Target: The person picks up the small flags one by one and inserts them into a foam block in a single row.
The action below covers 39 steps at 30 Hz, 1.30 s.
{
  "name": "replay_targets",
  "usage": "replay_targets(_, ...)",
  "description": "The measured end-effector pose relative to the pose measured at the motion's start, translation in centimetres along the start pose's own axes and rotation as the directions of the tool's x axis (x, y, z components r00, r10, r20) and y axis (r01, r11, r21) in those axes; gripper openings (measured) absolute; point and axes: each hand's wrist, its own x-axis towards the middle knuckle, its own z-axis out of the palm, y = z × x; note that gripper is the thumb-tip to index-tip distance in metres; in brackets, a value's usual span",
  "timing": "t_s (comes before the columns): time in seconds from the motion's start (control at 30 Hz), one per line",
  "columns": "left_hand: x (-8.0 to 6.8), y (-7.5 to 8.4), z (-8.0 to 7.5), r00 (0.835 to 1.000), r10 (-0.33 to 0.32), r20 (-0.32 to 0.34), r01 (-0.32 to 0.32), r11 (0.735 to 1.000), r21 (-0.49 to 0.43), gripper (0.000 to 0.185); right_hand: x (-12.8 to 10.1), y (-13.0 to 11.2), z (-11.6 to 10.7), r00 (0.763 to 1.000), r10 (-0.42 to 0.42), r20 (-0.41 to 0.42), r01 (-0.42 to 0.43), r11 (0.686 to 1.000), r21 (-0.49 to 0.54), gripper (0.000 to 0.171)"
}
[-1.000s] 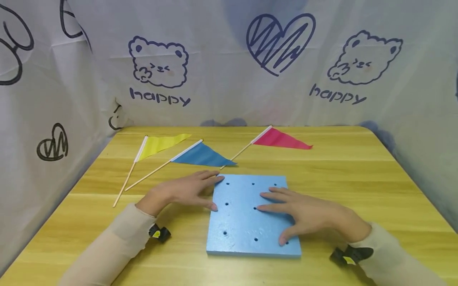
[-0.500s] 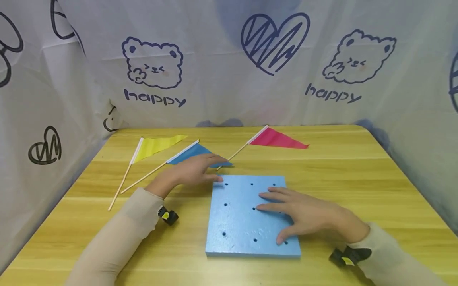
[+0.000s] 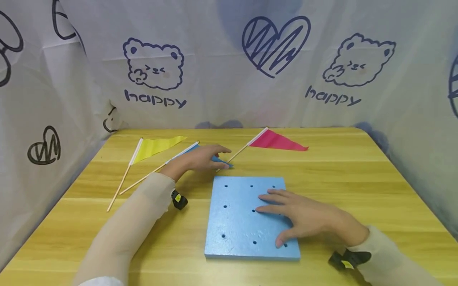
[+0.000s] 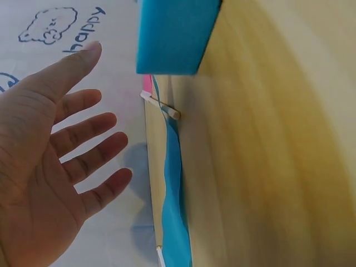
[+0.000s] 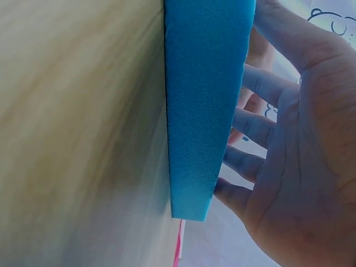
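Near the middle of the wooden table (image 3: 358, 174), toward its front edge, lies a square blue foam board with small holes (image 3: 239, 222). On it the right hand (image 3: 304, 216) rests flat, fingers straight and spread. Beyond the board's far left corner, the left hand (image 3: 198, 159) hovers with fingers extended and apart over the blue triangular flag on a thin wooden stick (image 3: 218, 160), gripping nothing. Toward the far edge lie a yellow flag (image 3: 157, 145) and a pink flag (image 3: 277, 142).
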Motion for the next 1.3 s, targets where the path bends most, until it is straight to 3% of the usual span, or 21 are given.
replay_targets(0.23,2.2,-0.8,-0.2,1.000,-0.003,-0.029,0.002,0.999,-0.047,0.062,0.0,0.1,0.1,1.000,-0.014,-0.015,0.014,1.000,-0.005,0.082)
replay_targets(0.63,5.6,-2.0,0.0,1.000,-0.003,-0.006,0.003,0.997,-0.075,0.063,-0.1,0.1,0.0,1.000,0.005,-0.001,-0.005,1.000,0.010,0.083)
replay_targets(1.0,6.9,-2.6,1.3,0.999,-0.031,0.032,0.032,0.999,-0.019,0.067,0.0,0.0,0.1,1.000,0.006,0.005,-0.006,1.000,0.015,0.082)
replay_targets(1.3,7.8,-2.4,1.3,0.995,0.020,0.099,-0.020,1.000,0.000,0.063,-0.1,0.1,0.1,1.000,0.010,0.009,-0.010,1.000,0.018,0.082)
